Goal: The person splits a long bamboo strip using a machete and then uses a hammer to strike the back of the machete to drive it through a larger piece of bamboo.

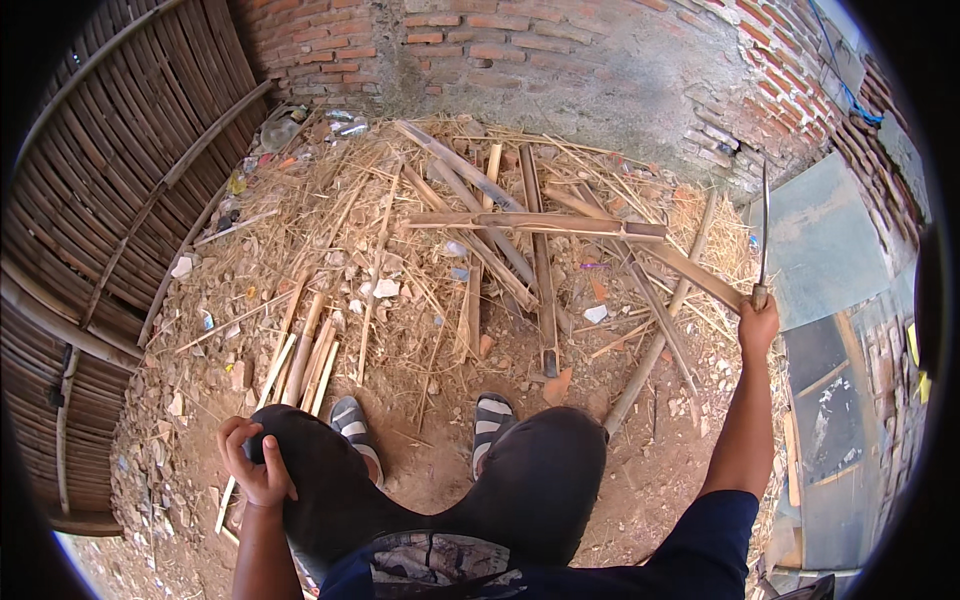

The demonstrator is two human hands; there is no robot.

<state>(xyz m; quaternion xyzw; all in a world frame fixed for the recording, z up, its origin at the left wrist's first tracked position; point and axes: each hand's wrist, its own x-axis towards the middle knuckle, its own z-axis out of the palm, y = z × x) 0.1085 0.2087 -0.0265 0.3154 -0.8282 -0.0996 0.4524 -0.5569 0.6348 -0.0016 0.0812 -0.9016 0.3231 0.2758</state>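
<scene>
My right hand (pixel 758 325) is closed around the handle of a machete (pixel 766 235), whose long blade points upward, away from me. Beside that fist lies the near end of a split bamboo piece (pixel 695 272); whether they touch I cannot tell. My left hand (pixel 255 462) rests at my left knee with its fingers apart and nothing in it. Just beyond that knee is a bundle of pale split bamboo strips (pixel 310 355). Ahead of my feet, several half-round bamboo lengths (pixel 540 260) lie crossed over one another, with one piece (pixel 530 223) lying crosswise on top.
A brick wall (pixel 560 80) closes off the far side, and a slatted bamboo wall (pixel 110 170) stands on the left. Grey sheets (pixel 825 240) lean at the right. Straw, broken brick and scraps litter the dirt floor (pixel 430 390). A bamboo pole (pixel 650 360) lies right of my knee.
</scene>
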